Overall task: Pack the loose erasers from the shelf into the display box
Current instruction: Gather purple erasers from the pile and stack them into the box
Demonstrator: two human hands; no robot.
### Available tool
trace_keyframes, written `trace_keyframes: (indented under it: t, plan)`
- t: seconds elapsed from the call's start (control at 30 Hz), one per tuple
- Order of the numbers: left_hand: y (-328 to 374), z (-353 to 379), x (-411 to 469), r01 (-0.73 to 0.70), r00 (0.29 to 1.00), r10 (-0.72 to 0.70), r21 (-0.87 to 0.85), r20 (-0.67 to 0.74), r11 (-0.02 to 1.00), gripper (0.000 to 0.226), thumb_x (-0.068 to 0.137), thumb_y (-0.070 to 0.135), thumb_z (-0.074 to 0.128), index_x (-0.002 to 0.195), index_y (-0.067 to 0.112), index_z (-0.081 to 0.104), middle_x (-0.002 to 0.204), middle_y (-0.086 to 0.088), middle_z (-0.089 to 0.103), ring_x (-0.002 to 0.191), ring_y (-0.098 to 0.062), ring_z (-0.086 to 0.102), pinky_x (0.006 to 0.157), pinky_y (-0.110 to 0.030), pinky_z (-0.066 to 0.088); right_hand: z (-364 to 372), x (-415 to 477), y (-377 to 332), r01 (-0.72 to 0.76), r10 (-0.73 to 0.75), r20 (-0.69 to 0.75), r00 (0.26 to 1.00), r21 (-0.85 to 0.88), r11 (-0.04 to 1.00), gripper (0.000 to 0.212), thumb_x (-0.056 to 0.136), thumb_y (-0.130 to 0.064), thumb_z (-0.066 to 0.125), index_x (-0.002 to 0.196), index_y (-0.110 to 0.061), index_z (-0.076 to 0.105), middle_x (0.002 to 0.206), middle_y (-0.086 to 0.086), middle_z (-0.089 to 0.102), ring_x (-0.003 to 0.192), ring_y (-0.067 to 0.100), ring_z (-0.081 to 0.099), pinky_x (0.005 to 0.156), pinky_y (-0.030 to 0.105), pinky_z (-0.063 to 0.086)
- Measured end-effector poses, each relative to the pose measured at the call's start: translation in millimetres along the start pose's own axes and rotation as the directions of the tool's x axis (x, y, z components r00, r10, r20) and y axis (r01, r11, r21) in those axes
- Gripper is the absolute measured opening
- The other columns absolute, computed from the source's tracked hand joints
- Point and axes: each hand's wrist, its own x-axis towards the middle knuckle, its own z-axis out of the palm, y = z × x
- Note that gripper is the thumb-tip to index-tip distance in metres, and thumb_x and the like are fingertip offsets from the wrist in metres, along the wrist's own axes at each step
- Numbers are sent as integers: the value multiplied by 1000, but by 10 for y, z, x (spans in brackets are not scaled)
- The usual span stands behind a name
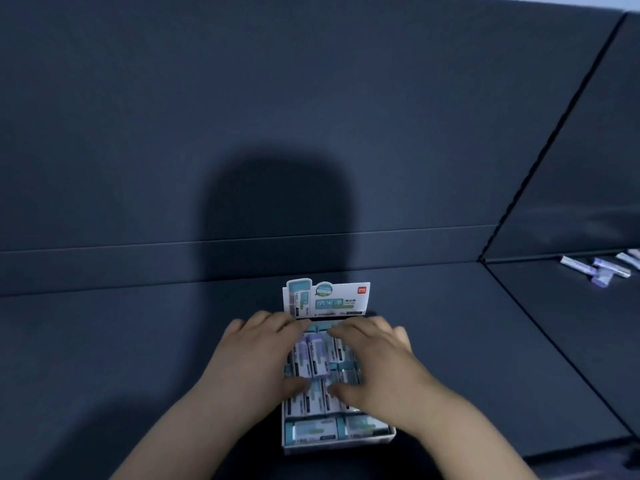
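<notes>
Left hand: fingers arched, fingertips and thumb pinching the purple-sleeved erasers end to end.
Right hand: we read the same pinch from the other side, though it is blurry.
Display box: on the dark shelf, nearly full, header card upright behind.
Purple-sleeved erasers: mid-box, on top of the packed rows.
Loose erasers: far right on the shelf, well apart from the box.
Risk: we judge uneven pressing could skew the pair, pop neighbouring erasers up or slide the box.

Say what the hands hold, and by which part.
Left hand and right hand pinch the purple erasers over the display box endwise: fingers at far ends, thumbs at near ends.
</notes>
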Motion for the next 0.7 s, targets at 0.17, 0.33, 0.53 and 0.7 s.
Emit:
trace_keyframes:
  t: [0.17,0.33,0.53,0.7]
  plan:
    - [223,-33,49,-4,1000,4,2,-22,1000,72,85,57,51,146,37,18,145,18,30,133,-8,24,101,-28,22,-112,-141,177,-1,0,-57,998,-16,1000,67,81,-51,59,139,-33,31,137,-20,32,125,3,21,84,17,11]
    - [647,21,175,2,999,1,67,-35,998,66,86,57,49,144,37,25,142,17,33,133,-9,27,102,-31,22,-225,-303,504,-16,15,-50,999,-22,1000,65,83,-50,56,140,-35,29,141,-19,30,130,4,18,88,19,10]
    - [1482,161,560,-20,1000,20,53,6,998,55,62,58,65,109,31,66,98,11,65,90,-15,63,73,-34,49,-600,-635,1260,-32,32,-17,999,-52,998,64,86,-52,51,142,-37,24,143,-20,26,132,2,16,95,19,10]
    - [2338,332,933,15,999,-13,74,-36,997,59,92,54,37,145,32,21,143,11,32,132,-14,27,104,-32,20,-974,-970,1990,-42,44,14,999,-126,991,63,87,-53,49,142,-37,24,143,-19,26,132,4,17,92,20,11]
